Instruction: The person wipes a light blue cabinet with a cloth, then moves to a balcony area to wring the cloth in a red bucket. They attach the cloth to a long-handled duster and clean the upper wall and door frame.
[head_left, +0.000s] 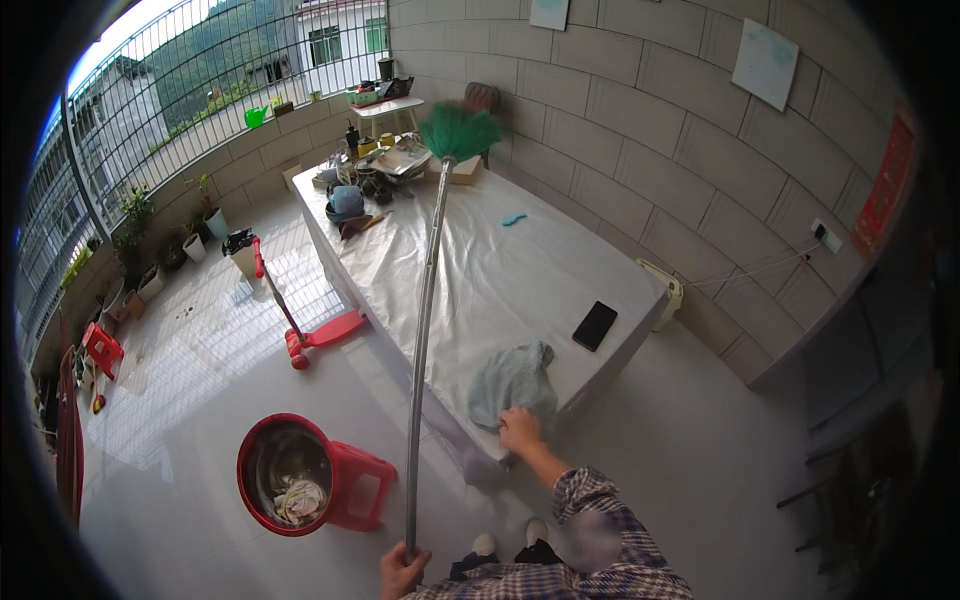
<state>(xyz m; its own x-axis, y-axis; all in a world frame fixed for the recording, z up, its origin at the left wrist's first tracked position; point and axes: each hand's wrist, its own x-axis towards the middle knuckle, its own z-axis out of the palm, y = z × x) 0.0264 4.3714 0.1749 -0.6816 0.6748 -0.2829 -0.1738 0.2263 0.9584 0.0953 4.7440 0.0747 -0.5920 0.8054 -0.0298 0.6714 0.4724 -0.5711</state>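
My left hand (403, 570) is closed around the lower end of a long metal broom handle (421, 352). The handle slants up past the covered table, with the green bristle head (460, 133) raised at its far end. At the near end of the table, my right hand (519, 431) grips the edge of a grey-green cloth (517, 382). The cloth lies bunched on the silvery table cover (480, 285). A black smartphone (595, 326) lies to the right of the cloth. Farther up the cover is a small blue object (513, 220).
A red basin (247, 487) with a wet cloth (300, 501) inside stands against a red plastic stool (364, 487). A red kick scooter (330, 330) is left of the table. Pots and papers (401, 157) crowd the table's far end. Potted plants (193, 247) line the barred window wall.
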